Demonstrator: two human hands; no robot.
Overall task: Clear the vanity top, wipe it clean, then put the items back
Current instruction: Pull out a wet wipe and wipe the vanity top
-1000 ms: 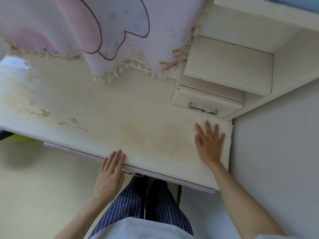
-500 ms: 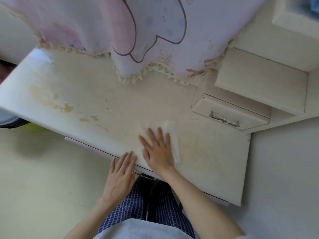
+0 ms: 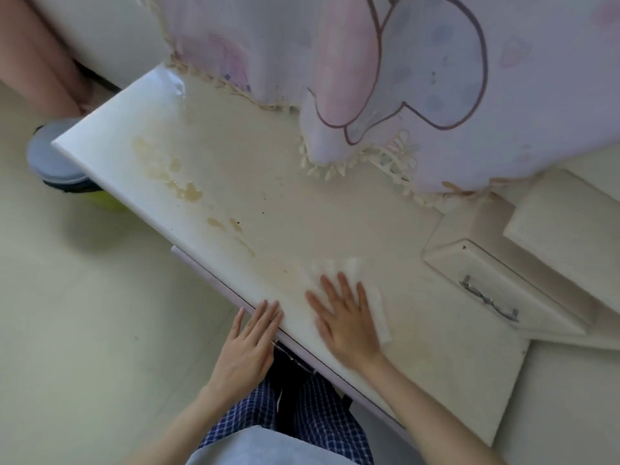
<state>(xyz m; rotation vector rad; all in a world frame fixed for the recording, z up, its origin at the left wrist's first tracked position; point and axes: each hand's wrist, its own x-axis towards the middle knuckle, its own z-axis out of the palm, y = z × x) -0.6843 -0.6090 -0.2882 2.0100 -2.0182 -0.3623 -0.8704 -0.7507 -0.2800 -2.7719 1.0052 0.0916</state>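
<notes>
The cream vanity top (image 3: pixel 302 203) carries brownish stains (image 3: pixel 188 193) toward its left end and fainter marks near the front. My right hand (image 3: pixel 345 323) lies flat, fingers spread, pressing a white wipe (image 3: pixel 375 307) onto the top near the front edge. The wipe shows beyond the fingertips and along the right side of the hand. My left hand (image 3: pixel 250 347) rests flat on the front edge just left of it, holding nothing.
A pink-and-white cartoon cloth with a tasselled fringe (image 3: pixel 419 95) hangs over the back of the top. A small drawer unit with a metal handle (image 3: pixel 489 302) sits at the right. A grey-lidded green bin (image 3: pixel 63 172) stands on the floor at the left end.
My right hand slid the wipe from the right end near the drawer leftward to the front middle. The left hand stayed on the front edge. The camera view shifted left.
</notes>
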